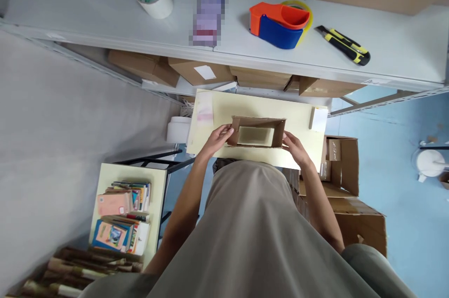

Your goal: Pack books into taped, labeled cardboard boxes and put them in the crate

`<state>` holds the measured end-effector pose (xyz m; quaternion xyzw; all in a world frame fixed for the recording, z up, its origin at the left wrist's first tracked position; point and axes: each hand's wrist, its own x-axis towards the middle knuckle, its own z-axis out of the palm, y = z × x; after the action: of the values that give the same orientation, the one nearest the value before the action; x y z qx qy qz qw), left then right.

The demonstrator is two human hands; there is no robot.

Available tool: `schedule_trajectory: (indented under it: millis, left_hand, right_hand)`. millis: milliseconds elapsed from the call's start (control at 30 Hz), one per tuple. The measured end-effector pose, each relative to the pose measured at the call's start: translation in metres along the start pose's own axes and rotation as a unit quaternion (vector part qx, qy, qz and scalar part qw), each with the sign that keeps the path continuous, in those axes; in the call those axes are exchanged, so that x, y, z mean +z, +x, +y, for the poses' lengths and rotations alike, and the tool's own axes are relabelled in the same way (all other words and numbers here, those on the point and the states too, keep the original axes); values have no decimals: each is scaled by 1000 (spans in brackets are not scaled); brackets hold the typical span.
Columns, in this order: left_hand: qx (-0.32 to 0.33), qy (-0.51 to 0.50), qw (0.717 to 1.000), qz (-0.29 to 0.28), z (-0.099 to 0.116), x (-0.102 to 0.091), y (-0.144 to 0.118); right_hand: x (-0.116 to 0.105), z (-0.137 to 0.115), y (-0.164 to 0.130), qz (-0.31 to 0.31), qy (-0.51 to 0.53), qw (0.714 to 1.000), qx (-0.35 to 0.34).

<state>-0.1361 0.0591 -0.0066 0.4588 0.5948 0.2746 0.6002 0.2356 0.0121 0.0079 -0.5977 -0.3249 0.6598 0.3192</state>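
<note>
Grey-green shirt front point(254, 223) is seen nearest the camera, pointing toward the pale-yellow worktop point(224, 106). Past its edge a small open cardboard box point(259, 122) is held between both hands, over the part of the worktop near the body; whether its underside is touching cannot be told. Pale yellow is seen through its middle. Its long axis is laid left to right, roughly along the worktop's long side, so one short end wall is met by each hand. Left-hand end is touched by the left hand point(215, 141), right-hand end by the right hand point(296, 149); neither is clearly nearer. Box is thus placed directly inward from both sets of fingers. Left thumb and fingers are bunched at their wall, right fingers slightly curled; whether either wall is pinched or merely pressed cannot be told.
</note>
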Motion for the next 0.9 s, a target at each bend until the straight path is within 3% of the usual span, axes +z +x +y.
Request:
schedule_trajectory:
  millis: [167, 267, 467, 667, 900]
  left_hand:
    - [-3, 14, 1000, 15, -19, 8, 7]
    - [14, 48, 997, 54, -26, 15, 13]
    - [60, 103, 987, 111, -23, 28, 6]
    - [144, 189, 970, 44, -11, 27, -3]
    - [150, 219, 964, 14, -9, 23, 5]
  right_hand:
    - [-7, 1, 1, 6, -26, 1000, 3]
    - [-7, 2, -2, -1, -35, 999, 0]
    - [-8, 8, -3, 16, -39, 999, 4]
    - [-11, 16, 2, 15, -29, 999, -3]
    - [-11, 15, 2, 23, -53, 998, -9]
